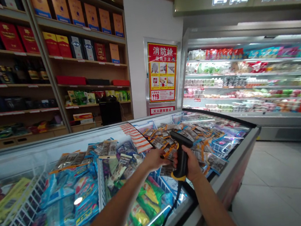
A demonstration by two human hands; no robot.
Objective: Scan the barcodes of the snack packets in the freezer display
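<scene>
My right hand (192, 164) is wrapped round the grip of a black and yellow barcode scanner (182, 156), its cable running down toward the bottom of the view. Close to its left, my left hand (155, 158) has its fingers bent together at the edge of a small brown snack packet (167, 170); the exact grip is partly hidden. Beyond both hands, many orange-edged packets (194, 137) lie heaped on the freezer's glass top. An orange-and-white striped sheet (136, 137) lies left of the heap.
The chest freezer (243, 160) holds white wire baskets (18, 222) with blue bags (64, 195) and green-yellow corn-patterned packs (149, 196). Shelves of boxes (74, 13) stand behind at left. A lit refrigerated display (255, 75) is at right, with tiled floor (275, 185) before it.
</scene>
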